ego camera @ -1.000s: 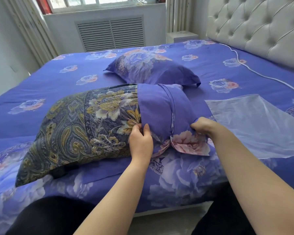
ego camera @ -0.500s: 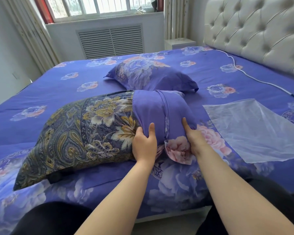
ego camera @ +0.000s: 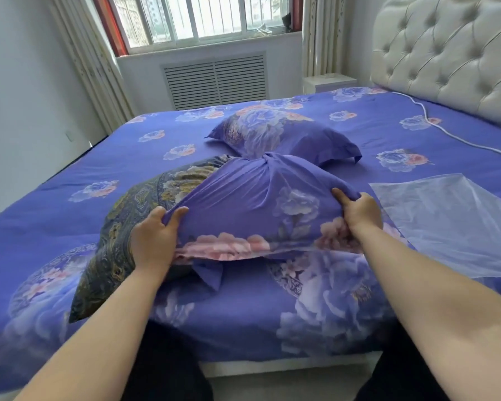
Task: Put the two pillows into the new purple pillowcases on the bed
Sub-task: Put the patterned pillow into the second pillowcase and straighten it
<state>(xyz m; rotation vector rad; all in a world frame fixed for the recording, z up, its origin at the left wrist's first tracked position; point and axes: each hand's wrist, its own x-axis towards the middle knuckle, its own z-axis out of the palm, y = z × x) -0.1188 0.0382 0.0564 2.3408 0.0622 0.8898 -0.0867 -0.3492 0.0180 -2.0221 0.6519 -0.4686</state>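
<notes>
A pillow with a dark gold-patterned cover (ego camera: 122, 235) lies across the near part of the bed. A purple floral pillowcase (ego camera: 252, 209) covers its right half, stretched wide and bunched at the top. My left hand (ego camera: 154, 238) grips the pillowcase's open edge over the pillow's middle. My right hand (ego camera: 359, 212) grips the pillowcase's right side. A second pillow (ego camera: 284, 137), fully inside a matching purple pillowcase, lies behind them near the bed's centre.
The bed (ego camera: 70, 175) has a purple floral sheet. A clear plastic bag (ego camera: 451, 224) lies flat to the right of my right hand. A white cable (ego camera: 434, 125) runs along the sheet below the tufted headboard (ego camera: 446, 53). A nightstand (ego camera: 329, 82) stands beyond.
My left hand moved left, pulling the pillowcase's edge further over the patterned pillow. My right hand shifted right and now grips the case's right side. The case is spread much wider.
</notes>
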